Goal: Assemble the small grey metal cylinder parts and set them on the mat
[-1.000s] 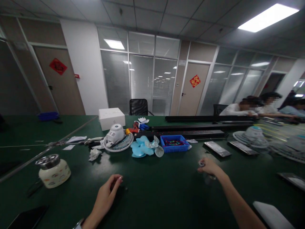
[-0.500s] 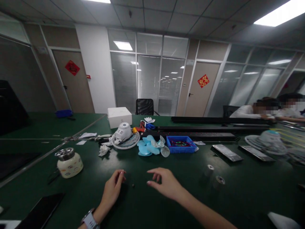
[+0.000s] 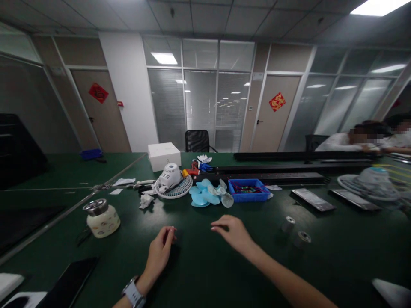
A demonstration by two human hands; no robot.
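Low over the dark green table (image 3: 199,278), my left hand (image 3: 160,247) is closed, thumb against curled fingers; whatever it may hold is hidden. My right hand (image 3: 236,233) is a short way to its right, thumb and forefinger brought together in a pinch. Anything between those fingertips is too small to make out. Beyond both hands lie light blue fan blades (image 3: 204,194), and beside them a blue tray (image 3: 248,196) with thin coloured wires in it. To the right of my right hand stand two small metal cylinders (image 3: 288,223). The hands are apart from each other.
A cream jar with a metal lid (image 3: 104,220) stands left, near a black flat panel (image 3: 69,282). Farther back are a white fan part (image 3: 171,179), a white box (image 3: 164,157) and long black rails (image 3: 272,176). Metal drives (image 3: 313,200) lie right; people sit beyond.
My right hand's thumb and forefinger have gone from apart to pinched together. A tiny dark round thing on the table between my hands is no longer visible. The view has shifted slightly.
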